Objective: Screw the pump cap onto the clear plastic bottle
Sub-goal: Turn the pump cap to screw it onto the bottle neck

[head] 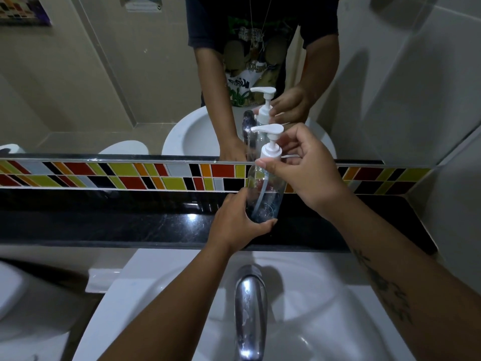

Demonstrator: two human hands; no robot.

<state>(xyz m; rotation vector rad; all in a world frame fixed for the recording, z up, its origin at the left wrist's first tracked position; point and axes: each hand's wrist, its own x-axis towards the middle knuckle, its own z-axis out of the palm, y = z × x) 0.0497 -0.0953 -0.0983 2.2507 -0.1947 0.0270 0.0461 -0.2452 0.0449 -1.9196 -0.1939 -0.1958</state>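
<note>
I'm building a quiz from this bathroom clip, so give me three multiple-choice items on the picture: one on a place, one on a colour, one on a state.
1. Where does the clear bottle stand?
A. in the sink basin
B. on the black ledge
C. on the floor

2. What colour is the pump cap?
A. white
B. red
C. black

3. How is the bottle held?
A. lying free on its side
B. upright, both hands on it
C. upside down in one hand

Answers:
1 B: its base rests on the black ledge behind the sink.
2 A: head and collar are white.
3 B: the left hand wraps the base and the right hand pinches the cap's collar at the neck, with the bottle upright.
</note>
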